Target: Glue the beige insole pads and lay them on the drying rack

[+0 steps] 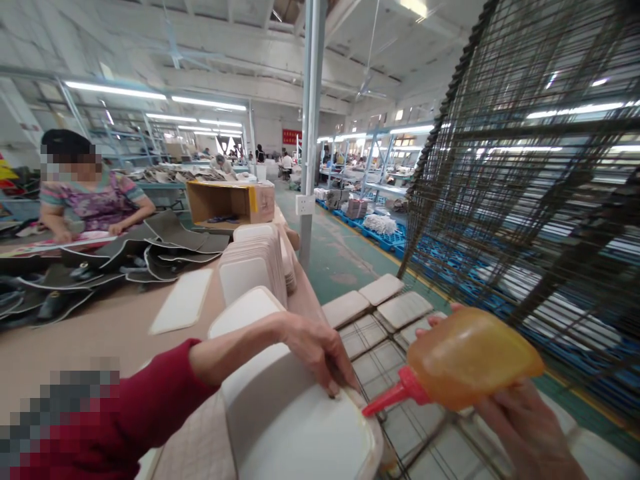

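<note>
My right hand (523,423) is wrapped round a squeeze bottle (473,357) of amber liquid, tilted with its red nozzle pointing down to the left. The nozzle tip is at the rim of a curved white panel (295,423) with rounded corners, touching or almost touching it. My left hand (317,350) grips that panel along its far right edge, fingers bent over the rim. Part of the panel runs out of the picture at the bottom. Just behind my left forearm lies another white panel (250,308). What the liquid is, I cannot tell for certain.
A stack of white panels (253,267) stands on the table (115,340), near a flat panel (183,300) and dark curved pieces (100,263). A wire rack (385,360) holds pale panels at right; raised wire racks (530,167) stand beyond. A co-worker (95,190) sits at left.
</note>
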